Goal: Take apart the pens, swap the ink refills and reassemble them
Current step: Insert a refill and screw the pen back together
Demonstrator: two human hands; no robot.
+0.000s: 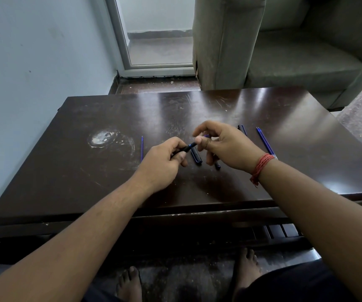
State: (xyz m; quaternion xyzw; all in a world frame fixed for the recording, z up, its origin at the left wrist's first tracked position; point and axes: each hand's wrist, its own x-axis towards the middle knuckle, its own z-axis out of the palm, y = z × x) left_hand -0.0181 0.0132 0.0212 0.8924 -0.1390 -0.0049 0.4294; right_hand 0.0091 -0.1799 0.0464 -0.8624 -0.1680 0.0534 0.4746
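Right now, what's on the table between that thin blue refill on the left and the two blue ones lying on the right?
In the head view, between the single refill and the pair of refills are both hands, left and right, gripping a pen, with dark pen pieces beneath them.

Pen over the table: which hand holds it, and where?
Left hand grips the pen by its near end; right hand fingers pinch its far tip.

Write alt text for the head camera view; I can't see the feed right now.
Over a dark wooden table, the left hand and right hand together hold a dark pen body. Loose pen parts lie beneath the hands, a thin blue refill to the left, and blue pieces to the right.
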